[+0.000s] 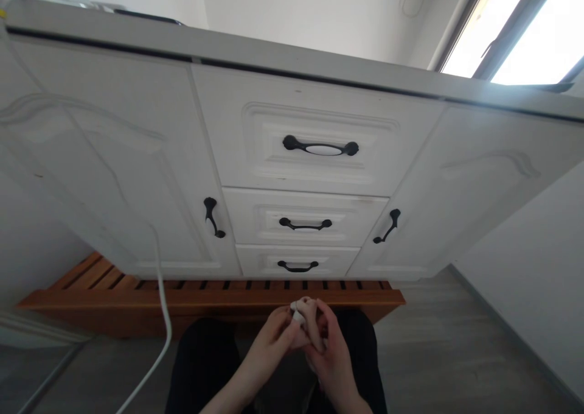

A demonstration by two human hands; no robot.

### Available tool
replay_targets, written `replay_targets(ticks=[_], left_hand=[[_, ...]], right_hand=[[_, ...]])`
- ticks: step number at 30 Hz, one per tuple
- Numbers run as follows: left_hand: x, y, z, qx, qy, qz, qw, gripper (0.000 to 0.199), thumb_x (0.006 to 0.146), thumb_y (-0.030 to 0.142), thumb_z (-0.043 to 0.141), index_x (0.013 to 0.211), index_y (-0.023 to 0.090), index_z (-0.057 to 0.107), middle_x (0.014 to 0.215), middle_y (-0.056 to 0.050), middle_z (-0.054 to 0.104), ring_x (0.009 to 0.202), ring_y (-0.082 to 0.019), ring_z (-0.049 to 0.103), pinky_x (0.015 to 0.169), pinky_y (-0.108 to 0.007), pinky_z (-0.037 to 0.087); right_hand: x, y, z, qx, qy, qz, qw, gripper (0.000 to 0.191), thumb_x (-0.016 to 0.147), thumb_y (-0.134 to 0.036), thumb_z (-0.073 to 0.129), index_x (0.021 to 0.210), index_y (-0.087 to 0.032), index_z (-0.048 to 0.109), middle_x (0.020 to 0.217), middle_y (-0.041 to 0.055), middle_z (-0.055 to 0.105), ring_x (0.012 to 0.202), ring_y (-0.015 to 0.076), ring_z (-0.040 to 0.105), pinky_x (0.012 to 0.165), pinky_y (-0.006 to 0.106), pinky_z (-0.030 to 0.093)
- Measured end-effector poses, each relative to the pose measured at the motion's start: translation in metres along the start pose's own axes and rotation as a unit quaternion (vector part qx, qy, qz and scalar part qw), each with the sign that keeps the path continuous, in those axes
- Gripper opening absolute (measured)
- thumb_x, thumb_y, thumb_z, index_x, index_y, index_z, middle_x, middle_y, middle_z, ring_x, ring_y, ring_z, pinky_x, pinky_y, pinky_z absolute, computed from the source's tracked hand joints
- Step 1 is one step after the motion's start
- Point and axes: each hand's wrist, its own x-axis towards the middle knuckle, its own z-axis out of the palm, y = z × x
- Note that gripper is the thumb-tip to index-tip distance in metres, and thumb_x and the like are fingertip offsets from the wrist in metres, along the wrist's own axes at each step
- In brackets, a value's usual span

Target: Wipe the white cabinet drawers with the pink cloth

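My left hand (274,339) and my right hand (332,348) are close together at the bottom centre, between my dark-clad knees. Both sets of fingers are curled around a small pale object (311,319), beige with a white part on its left side. What exactly it is cannot be made out, as the fingers cover much of it. The left fingertips pinch near the white part, while the right thumb and fingers hold the object's right side.
A white cabinet (305,171) with black-handled drawers and doors stands ahead. Below it lies a reddish-brown slatted wooden bench (210,298). A white cable (163,304) hangs down at the left. A window (511,30) is at the upper right.
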Motion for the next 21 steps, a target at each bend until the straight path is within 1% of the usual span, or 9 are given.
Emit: replay_targets(ticks=[2,4,7,9,11,14,17,19,21], left_hand=[[0.003,-0.003,-0.002,-0.011,0.018,-0.023,1.000,0.042,0.091,0.057,0.048,0.097,0.020,0.069,0.104,-0.009,0.069,0.102,-0.026,0.064,0.091,-0.040,0.051],[0.006,-0.003,-0.007,0.047,0.032,0.001,0.998,0.036,0.090,0.050,0.049,0.082,0.020,0.067,0.088,-0.006,0.067,0.089,-0.023,0.064,0.085,-0.037,0.051],[0.009,-0.001,-0.017,0.149,0.030,0.077,0.985,0.031,0.089,0.037,0.050,0.065,0.021,0.060,0.084,-0.005,0.065,0.088,-0.022,0.062,0.085,-0.036,0.048],[0.008,-0.001,-0.024,0.172,0.022,0.096,0.980,0.025,0.087,0.031,0.050,0.068,0.022,0.063,0.093,-0.007,0.067,0.097,-0.023,0.062,0.090,-0.037,0.048],[0.006,-0.005,-0.027,0.182,0.016,0.093,0.979,0.017,0.084,0.025,0.052,0.077,0.023,0.067,0.105,-0.008,0.068,0.106,-0.024,0.061,0.096,-0.039,0.046],[0.000,-0.015,-0.027,0.186,-0.007,0.083,0.979,0.019,0.081,0.017,0.051,0.083,0.024,0.069,0.114,-0.007,0.066,0.113,-0.024,0.059,0.101,-0.040,0.044],[-0.007,-0.021,-0.022,0.166,-0.034,0.094,0.981,0.024,0.082,0.013,0.047,0.083,0.024,0.068,0.112,-0.006,0.065,0.111,-0.022,0.059,0.102,-0.038,0.044],[-0.010,-0.021,-0.019,0.149,-0.039,0.103,0.983,0.024,0.082,0.013,0.044,0.081,0.024,0.066,0.108,-0.006,0.065,0.107,-0.021,0.060,0.099,-0.036,0.045],[-0.012,-0.018,-0.019,0.141,-0.035,0.111,0.983,0.024,0.081,0.011,0.043,0.078,0.023,0.064,0.107,-0.005,0.064,0.104,-0.020,0.061,0.096,-0.035,0.046]], right_hand=[[-0.003,0.004,0.001,-0.022,-0.048,-0.019,0.998,0.081,0.068,-0.018,0.078,0.142,-0.030,0.049,0.140,0.0071,0.057,0.126,0.0288,0.054,0.111,0.043,0.038],[-0.006,0.003,0.002,-0.009,-0.093,-0.016,0.995,0.088,0.066,-0.013,0.078,0.146,-0.033,0.046,0.151,0.0045,0.048,0.141,0.0284,0.041,0.120,0.045,0.026],[-0.006,-0.005,0.001,0.075,-0.148,-0.005,0.986,0.085,0.071,-0.017,0.078,0.146,-0.036,0.043,0.154,0.0028,0.044,0.143,0.0263,0.038,0.118,0.044,0.031],[-0.004,-0.006,0.000,0.139,-0.151,0.006,0.979,0.068,0.079,-0.032,0.076,0.141,-0.034,0.048,0.149,0.0051,0.049,0.135,0.0262,0.048,0.108,0.042,0.043],[-0.001,0.000,-0.002,0.168,-0.129,0.064,0.975,0.051,0.086,-0.054,0.066,0.129,-0.029,0.057,0.134,0.0074,0.060,0.119,0.0254,0.059,0.092,0.038,0.052],[0.005,0.018,-0.003,0.167,-0.089,0.168,0.967,0.054,0.086,-0.074,0.051,0.098,-0.022,0.064,0.098,0.0048,0.067,0.090,0.0201,0.063,0.072,0.030,0.052],[0.009,0.033,0.001,0.124,-0.046,0.142,0.981,0.049,0.079,-0.067,0.065,0.072,-0.021,0.051,0.067,-0.0036,0.050,0.064,0.0127,0.049,0.058,0.024,0.041],[0.010,0.038,0.004,0.079,-0.027,0.093,0.992,0.043,0.073,-0.053,0.076,0.070,-0.022,0.046,0.063,-0.0065,0.043,0.060,0.0109,0.041,0.057,0.023,0.036],[0.010,0.036,0.007,0.047,-0.032,0.061,0.997,0.032,0.073,-0.039,0.075,0.077,-0.022,0.049,0.067,-0.0061,0.047,0.063,0.0117,0.044,0.060,0.024,0.037]])
